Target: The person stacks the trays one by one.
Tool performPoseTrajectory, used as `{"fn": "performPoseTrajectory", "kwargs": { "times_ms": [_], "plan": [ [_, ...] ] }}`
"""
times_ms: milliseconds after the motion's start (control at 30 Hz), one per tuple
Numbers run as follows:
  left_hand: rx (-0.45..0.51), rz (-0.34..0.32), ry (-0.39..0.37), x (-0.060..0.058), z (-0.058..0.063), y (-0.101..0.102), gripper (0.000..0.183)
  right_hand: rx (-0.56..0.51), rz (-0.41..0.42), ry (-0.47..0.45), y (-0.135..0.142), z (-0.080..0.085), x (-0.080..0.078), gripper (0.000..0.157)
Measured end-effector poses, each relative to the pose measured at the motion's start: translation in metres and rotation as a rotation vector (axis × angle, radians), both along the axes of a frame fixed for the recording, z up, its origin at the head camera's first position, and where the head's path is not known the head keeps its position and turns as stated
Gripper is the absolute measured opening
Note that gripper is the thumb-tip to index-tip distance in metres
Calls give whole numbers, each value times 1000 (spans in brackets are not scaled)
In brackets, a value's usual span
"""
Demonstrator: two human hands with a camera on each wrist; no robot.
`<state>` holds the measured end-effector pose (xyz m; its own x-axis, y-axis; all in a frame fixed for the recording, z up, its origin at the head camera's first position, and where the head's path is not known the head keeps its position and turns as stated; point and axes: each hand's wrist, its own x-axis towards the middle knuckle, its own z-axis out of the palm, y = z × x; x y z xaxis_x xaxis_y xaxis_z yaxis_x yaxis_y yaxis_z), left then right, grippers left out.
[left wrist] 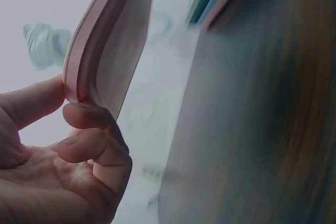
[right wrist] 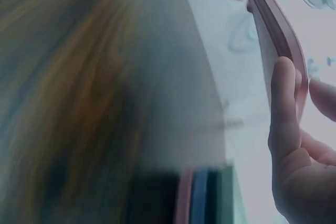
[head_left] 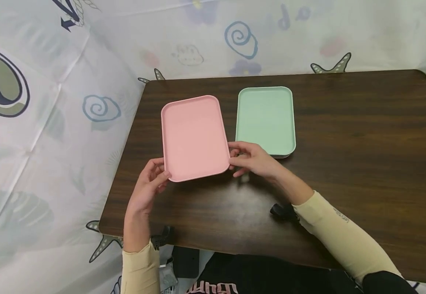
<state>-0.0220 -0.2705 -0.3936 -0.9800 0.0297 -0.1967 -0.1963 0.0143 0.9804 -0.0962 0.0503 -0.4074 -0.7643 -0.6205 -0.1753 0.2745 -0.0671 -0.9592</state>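
Note:
A pink rectangular tray [head_left: 196,141] with rounded corners is held up above the table, tilted slightly. My left hand [head_left: 148,183] pinches its lower left corner; in the left wrist view the thumb and curled fingers [left wrist: 94,148] meet at the tray's rim. The right hand [head_left: 253,159] grips the right edge near the lower corner, thumb on one side and fingers on the other. Just beyond that hand a mint green tray [head_left: 266,118] lies on the table. In the right wrist view it tops a stack, with blue [right wrist: 199,195] and pink [right wrist: 184,198] edges beneath it.
The dark wood-grain table [head_left: 363,171] stretches away to the right. A patterned white sheet [head_left: 205,45] hangs behind it and along the left side. Black straps with small dark devices [head_left: 282,211] sit at the wrists, near the tabletop.

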Motion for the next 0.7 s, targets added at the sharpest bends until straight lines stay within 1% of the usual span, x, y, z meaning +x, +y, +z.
{"fn": "performPoseTrajectory", "kwargs": {
  "times_ms": [100,167,267,400,467,567,633,700],
  "plan": [
    [-7,-93,7,-2,-1,25,35,31,-32,7,33,5,9,49],
    [-6,-158,8,-1,-2,42,35,58,-47,19,55,5,18,50],
    [5,-242,21,1,-5,65,37,106,-59,49,86,3,33,53],
    [7,-322,34,6,-11,90,37,153,-78,87,119,-6,58,56],
    [-8,-371,36,9,-15,100,37,161,-89,104,132,-11,71,56],
    [-58,-454,36,15,-21,111,36,164,-103,101,146,-19,91,55],
    [-106,-505,34,18,-25,116,36,165,-107,94,153,-23,102,54],
    [-147,-539,26,21,-29,120,36,172,-109,78,159,-24,111,53]
  ]
}}
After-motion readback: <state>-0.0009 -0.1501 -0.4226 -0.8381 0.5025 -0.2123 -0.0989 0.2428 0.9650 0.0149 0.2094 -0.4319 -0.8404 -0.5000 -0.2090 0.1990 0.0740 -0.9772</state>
